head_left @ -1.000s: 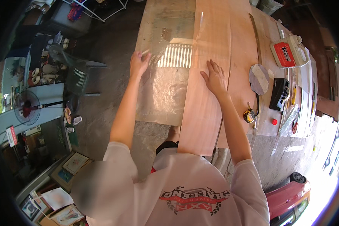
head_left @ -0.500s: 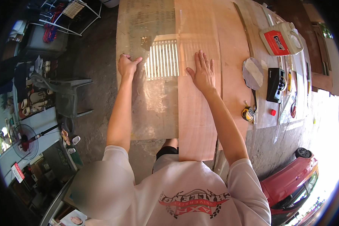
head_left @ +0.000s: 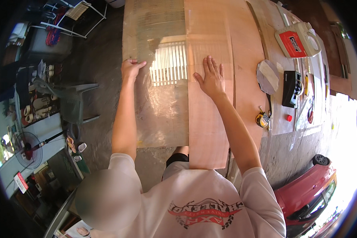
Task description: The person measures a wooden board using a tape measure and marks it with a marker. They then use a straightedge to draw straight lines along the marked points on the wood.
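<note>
My left hand (head_left: 133,69) grips the left edge of a clear, glossy sheet (head_left: 166,103), thumb on top and fingers curled at the edge. The sheet reflects bright slats and lies beside and partly over a long pale plywood strip (head_left: 208,135); where its right edge ends is hard to tell. My right hand (head_left: 212,79) rests open on the strip or transparent layer over it, fingers slightly spread and pointing away from me. The strip's near end reaches my shirt. More plywood (head_left: 246,47) lies to the right.
At right lie a jug (head_left: 295,41), round disc (head_left: 267,75), tape measure (head_left: 261,119), red cap (head_left: 289,118), black dispenser (head_left: 291,89) and scissors (head_left: 310,115). A grey plastic chair (head_left: 71,103), fan (head_left: 27,148) and shoes stand at left; a red car (head_left: 303,198) is at lower right.
Since a second ago, the clear sheet's near edge has come toward me, my left hand has settled on its left edge, and the view has shifted. The last half second shows little movement.
</note>
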`<state>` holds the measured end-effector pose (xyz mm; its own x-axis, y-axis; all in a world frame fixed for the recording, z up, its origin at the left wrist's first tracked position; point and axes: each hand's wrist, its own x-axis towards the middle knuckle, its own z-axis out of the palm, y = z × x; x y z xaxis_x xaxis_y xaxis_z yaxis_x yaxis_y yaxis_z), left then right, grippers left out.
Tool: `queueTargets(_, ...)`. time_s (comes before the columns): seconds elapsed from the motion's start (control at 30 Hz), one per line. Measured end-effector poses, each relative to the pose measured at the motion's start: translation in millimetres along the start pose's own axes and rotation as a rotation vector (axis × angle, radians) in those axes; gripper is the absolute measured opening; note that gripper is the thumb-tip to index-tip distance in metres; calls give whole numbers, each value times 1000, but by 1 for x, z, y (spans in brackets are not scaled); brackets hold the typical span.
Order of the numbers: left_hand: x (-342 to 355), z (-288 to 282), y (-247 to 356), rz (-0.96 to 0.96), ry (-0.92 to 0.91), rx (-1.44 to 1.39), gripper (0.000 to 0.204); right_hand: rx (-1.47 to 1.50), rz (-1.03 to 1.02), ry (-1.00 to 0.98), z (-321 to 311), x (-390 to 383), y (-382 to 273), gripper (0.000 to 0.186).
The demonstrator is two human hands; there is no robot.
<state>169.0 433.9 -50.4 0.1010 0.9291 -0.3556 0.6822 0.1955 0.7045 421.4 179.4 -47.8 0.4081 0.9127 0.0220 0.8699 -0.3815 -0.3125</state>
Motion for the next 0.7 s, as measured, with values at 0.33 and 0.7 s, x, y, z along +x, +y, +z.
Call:
queueTargets(0.33, -13, -24, -2, -117, -224, -260, 40, 159, 80, 120, -32, -15, 20, 58)
queueTargets(0.7, -23, -36, -9, -154, -501, -661, 18, -181, 526, 60, -133, -214, 146, 76)
